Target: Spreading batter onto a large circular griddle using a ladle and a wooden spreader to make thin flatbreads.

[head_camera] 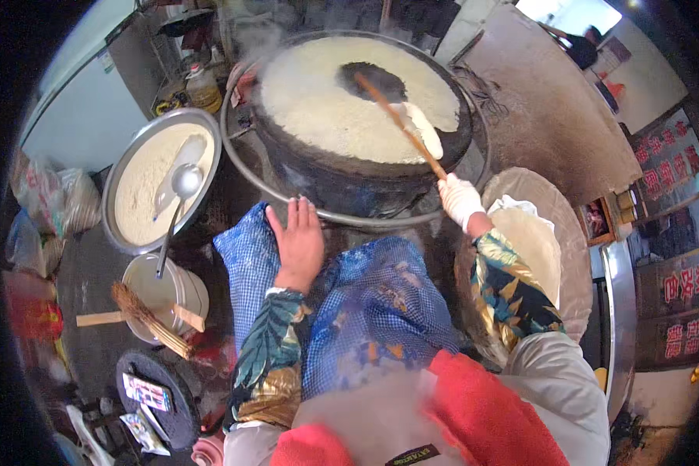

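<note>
My gloved right hand (461, 201) grips the lower end of a wooden stick (405, 131), which reaches over a large round griddle (457, 143). Pale batter (309, 110) covers much of the griddle, with a dark bare patch near the stick's far end. Under and beside the stick lies a thick whitish roll of batter (424, 131). My bare left hand (300, 242) rests on my left knee, palm down and holding nothing, its fingers slightly apart. A metal ring (349, 220) runs around the griddle, just beyond the fingertips.
Left of me, a metal basin (109, 198) holds batter and a ladle (187, 180). A white bucket (197, 288) bears a straw brush (145, 314). Thin flatbreads (527, 244) lie on a round board (574, 250) at right. A phone (145, 392) sits lower left; a person (582, 49) is behind.
</note>
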Available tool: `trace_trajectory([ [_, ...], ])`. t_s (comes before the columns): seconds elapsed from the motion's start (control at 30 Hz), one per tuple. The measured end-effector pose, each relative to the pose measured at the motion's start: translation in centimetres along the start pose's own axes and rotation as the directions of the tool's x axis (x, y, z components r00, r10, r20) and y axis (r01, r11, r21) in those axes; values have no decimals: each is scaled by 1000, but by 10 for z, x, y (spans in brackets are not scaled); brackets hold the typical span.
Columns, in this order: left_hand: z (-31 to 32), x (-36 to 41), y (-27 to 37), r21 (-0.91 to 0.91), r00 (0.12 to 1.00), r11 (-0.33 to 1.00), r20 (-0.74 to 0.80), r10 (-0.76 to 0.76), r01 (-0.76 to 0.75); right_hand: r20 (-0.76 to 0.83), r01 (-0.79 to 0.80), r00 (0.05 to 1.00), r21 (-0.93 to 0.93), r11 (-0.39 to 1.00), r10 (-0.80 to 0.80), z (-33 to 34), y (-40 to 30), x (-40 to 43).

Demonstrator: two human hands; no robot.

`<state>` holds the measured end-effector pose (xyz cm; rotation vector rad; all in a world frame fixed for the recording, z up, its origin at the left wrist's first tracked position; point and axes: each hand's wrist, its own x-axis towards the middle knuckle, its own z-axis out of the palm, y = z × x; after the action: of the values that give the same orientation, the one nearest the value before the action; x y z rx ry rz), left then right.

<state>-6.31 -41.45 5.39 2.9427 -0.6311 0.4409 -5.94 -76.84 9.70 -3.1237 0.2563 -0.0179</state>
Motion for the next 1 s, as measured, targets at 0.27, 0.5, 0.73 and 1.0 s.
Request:
trace_trajectory([
  [0.27, 4, 9, -15, 8, 997, 998, -53, -59, 60, -159, 8, 987, 121, 993, 11, 26, 23, -5],
  [0.5, 2, 0, 50, -130, 996, 988, 11, 86, -84, -176, -38, 983, 57, 998, 47, 23, 31, 3],
  [0.73, 3, 6, 32, 4, 995, 995, -21, 98, -97, -83, -78, 993, 40, 996, 81, 27, 38, -16],
  [1.0, -1, 12, 7, 5, 999, 999, -40, 33, -33, 4, -92, 996, 37, 995, 92, 33, 37, -16],
])
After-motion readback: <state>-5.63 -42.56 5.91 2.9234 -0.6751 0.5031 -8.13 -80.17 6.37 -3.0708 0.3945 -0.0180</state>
